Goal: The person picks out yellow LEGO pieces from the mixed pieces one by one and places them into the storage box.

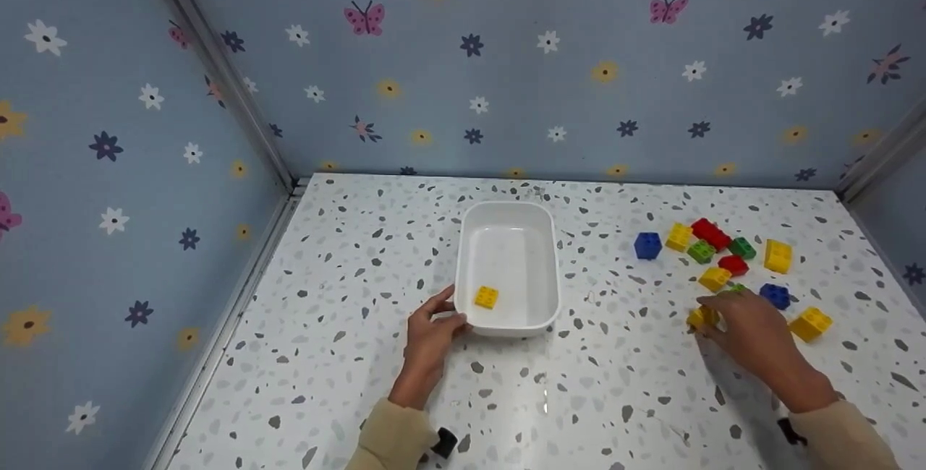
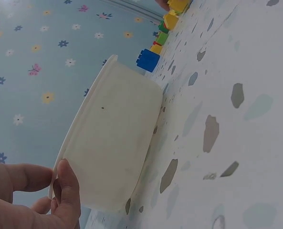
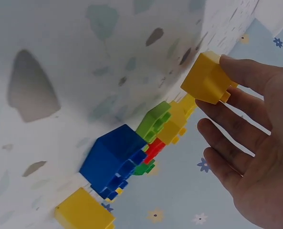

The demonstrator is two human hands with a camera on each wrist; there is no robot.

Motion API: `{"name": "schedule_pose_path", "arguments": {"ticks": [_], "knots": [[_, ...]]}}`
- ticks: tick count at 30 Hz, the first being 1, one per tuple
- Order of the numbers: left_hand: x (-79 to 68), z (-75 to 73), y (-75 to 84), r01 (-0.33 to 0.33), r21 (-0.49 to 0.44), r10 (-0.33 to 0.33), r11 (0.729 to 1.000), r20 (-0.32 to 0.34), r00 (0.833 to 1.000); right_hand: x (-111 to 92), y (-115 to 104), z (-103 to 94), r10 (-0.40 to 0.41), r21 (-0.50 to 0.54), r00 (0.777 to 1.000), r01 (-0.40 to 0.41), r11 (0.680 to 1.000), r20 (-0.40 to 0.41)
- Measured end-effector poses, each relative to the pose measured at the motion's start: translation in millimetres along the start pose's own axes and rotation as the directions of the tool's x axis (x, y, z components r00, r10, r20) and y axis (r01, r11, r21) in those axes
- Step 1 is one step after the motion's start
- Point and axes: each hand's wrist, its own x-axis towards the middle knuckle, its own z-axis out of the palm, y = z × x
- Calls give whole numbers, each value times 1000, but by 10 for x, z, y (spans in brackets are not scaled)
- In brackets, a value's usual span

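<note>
Yellow brick sits pinched in the right hand

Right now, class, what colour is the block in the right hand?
The block is yellow, clearest in the right wrist view.

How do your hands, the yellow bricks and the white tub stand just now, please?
Left hand gripping white tub at its rim. Right hand pinching a yellow brick. Another yellow brick inside tub. Loose blue brick close beside right hand.
</note>
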Motion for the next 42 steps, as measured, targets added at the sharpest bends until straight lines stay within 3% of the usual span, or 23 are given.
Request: {"name": "schedule_pose_path", "arguments": {"ticks": [13, 20, 27, 42], "knots": [[-13, -1, 15, 1, 14, -1, 1000, 2, 1000, 158, -244, -112, -67, 17, 995, 68, 998, -79], [-33, -9, 21, -27, -30, 28, 999, 25, 999, 298, -414, -165, -150, 3, 979, 152, 988, -135], [-23, -3, 2, -16, 13, 16, 1000, 3, 1000, 374, -528, -123, -205, 1, 963, 208, 978, -176], [-34, -12, 23, -7, 34, 7, 999, 11, 1000, 434, -612, -110, -218, 15, 963, 223, 975, -160]]}}
